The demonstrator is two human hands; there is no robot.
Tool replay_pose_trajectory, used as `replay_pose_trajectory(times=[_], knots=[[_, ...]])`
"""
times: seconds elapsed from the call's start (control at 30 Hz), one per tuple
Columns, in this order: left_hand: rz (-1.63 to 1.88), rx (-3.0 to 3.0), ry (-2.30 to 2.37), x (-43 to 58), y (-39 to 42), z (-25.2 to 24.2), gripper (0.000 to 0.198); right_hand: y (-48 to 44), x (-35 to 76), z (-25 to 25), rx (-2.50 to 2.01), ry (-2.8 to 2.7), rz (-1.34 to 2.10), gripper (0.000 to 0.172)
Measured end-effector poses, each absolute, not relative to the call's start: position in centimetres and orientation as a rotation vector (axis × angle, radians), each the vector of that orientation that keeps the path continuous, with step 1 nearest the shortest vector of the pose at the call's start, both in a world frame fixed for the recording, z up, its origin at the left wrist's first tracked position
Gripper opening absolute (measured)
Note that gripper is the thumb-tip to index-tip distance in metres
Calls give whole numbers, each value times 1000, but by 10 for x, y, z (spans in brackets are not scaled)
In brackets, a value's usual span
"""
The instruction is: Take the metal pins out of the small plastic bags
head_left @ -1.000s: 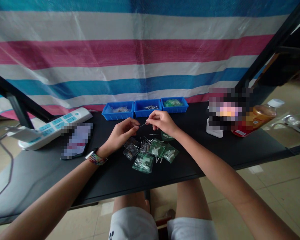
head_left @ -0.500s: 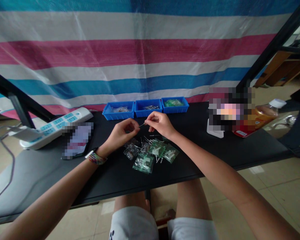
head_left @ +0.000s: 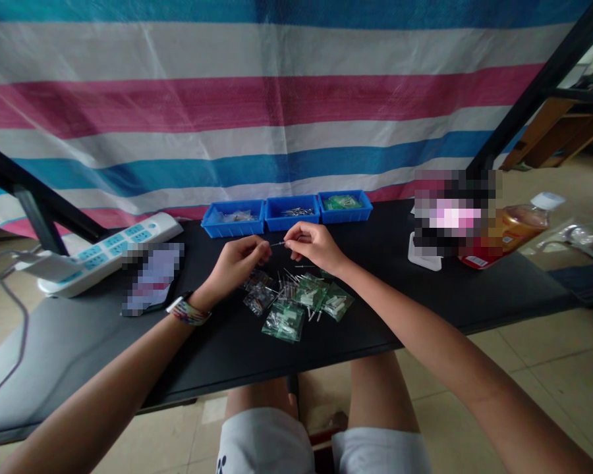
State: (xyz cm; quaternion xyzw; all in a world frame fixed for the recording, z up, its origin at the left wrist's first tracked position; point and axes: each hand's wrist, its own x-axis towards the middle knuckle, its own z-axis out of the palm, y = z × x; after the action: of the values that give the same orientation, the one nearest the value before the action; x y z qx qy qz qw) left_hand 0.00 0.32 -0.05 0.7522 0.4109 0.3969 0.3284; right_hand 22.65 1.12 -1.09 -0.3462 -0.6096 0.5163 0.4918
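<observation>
My left hand (head_left: 237,262) and my right hand (head_left: 312,243) are raised a little above the black table (head_left: 425,296), fingertips almost meeting. Between them they pinch a thin metal pin (head_left: 278,243); both hands are closed on it. Just below the hands lies a heap of small clear and green plastic bags (head_left: 296,303) with loose pins scattered among them. A bracelet and a watch sit on my left wrist.
Three blue trays (head_left: 286,214) with small parts stand in a row at the back. A white power strip (head_left: 103,253) lies at the left, a blurred flat object beside it. A bottle (head_left: 521,227) and a blurred item on a white stand are at the right.
Both hands have shifted slightly up and to the left with the pin between them. The view beyond the table at the right has changed.
</observation>
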Motion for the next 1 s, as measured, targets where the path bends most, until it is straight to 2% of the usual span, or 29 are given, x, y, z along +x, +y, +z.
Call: replay_pose_trajectory(times=[0.13,0.23,0.53,0.77,1.0], knots=[[1047,1967,1060,1,2,2,48,13,226,-13,-838,-1487,1243,38],[1077,1939,1038,0,0,4,42,13,225,-15,-849,-1488,1197,46],[1081,1931,990,-1,-2,3,35,12,222,-21,-888,-1468,1115,51],[1096,1984,1051,-2,-2,3,31,10,221,-22,-878,-1458,1139,47],[1169,2032,1223,-4,1,0,35,0,217,-14,-799,-1460,1223,27]])
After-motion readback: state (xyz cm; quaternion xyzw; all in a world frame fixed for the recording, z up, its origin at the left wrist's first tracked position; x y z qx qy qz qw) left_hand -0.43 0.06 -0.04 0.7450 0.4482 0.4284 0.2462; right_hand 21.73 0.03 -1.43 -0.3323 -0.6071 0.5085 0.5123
